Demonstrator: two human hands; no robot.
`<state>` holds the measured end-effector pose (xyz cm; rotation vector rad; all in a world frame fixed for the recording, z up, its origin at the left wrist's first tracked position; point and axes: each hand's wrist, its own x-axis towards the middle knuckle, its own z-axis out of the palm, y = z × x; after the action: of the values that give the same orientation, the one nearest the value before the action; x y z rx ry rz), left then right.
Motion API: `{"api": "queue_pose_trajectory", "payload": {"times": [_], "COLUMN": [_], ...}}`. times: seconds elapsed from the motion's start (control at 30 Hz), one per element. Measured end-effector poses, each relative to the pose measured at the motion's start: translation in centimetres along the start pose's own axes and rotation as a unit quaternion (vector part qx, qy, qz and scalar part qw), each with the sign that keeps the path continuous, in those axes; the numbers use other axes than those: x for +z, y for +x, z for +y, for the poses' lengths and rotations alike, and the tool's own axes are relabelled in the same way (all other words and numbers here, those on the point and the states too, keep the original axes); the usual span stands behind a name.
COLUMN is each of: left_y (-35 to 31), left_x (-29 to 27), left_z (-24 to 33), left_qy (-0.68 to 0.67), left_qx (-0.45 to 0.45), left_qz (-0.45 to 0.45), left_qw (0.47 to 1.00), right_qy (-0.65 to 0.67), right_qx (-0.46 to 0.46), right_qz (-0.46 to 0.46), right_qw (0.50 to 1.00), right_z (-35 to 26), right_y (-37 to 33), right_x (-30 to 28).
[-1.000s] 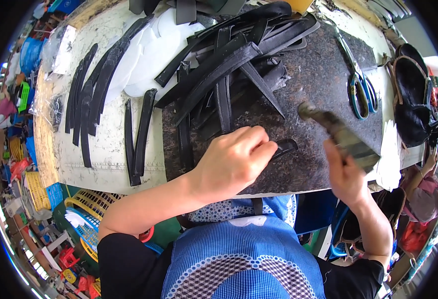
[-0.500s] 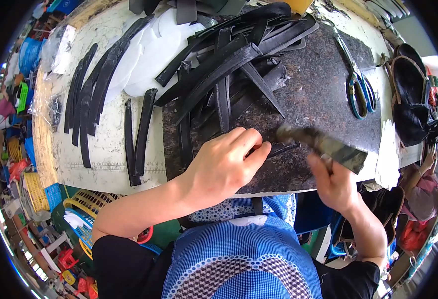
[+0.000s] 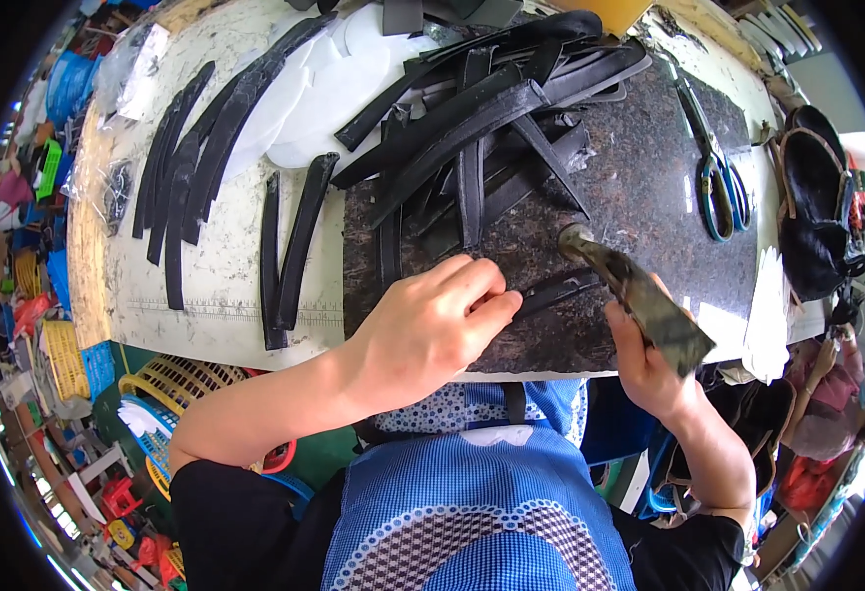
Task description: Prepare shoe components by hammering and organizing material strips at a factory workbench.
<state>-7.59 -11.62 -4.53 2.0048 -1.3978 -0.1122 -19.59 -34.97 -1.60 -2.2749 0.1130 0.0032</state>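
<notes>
My left hand (image 3: 442, 320) is closed, pinching one end of a black leather strip (image 3: 560, 291) that lies on the dark stone slab (image 3: 639, 148). To the right, my right hand (image 3: 654, 360) grips a shoemaker's hammer (image 3: 639, 300) with a worn, mottled metal head. Its round face hangs just above the strip's far side, while the broad flared end points back toward me; the handle is mostly hidden by my fingers. Beyond my left hand, a heap of folded black strips (image 3: 472, 128) covers much of the slab.
Scissors (image 3: 713, 182) with blue-edged handles lie on the slab's right side. More black strips (image 3: 181, 167) and white rounded sheets (image 3: 324, 98) rest on the left. Black shoe pieces (image 3: 816, 197) stand at the right edge. A yellow basket (image 3: 176, 379) sits below the table. Another person (image 3: 826, 404) is far right.
The hammer has swung so its flared end points more toward me, and its head is less blurred. More of the strip shows beside my left fingers. The whole view has shifted slightly.
</notes>
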Motion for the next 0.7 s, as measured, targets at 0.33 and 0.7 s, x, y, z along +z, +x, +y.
{"api": "queue_pose_trajectory", "payload": {"times": [0.33, 0.7], "left_y": [-1.5, -3.5], "left_x": [-1.4, -1.9], "left_z": [1.0, 0.7], "left_qy": [-0.011, -0.023], "left_qx": [-0.034, -0.047], "left_qz": [-0.048, -0.038], "left_qw": [0.998, 0.998], "right_qy": [-0.092, -0.044], "right_qx": [-0.109, -0.108], "right_qz": [-0.12, -0.076], "right_qw": [0.983, 0.99], "right_z": [-0.5, -0.7], "right_y": [-0.7, 0.5], "right_x": [0.3, 1.4]}}
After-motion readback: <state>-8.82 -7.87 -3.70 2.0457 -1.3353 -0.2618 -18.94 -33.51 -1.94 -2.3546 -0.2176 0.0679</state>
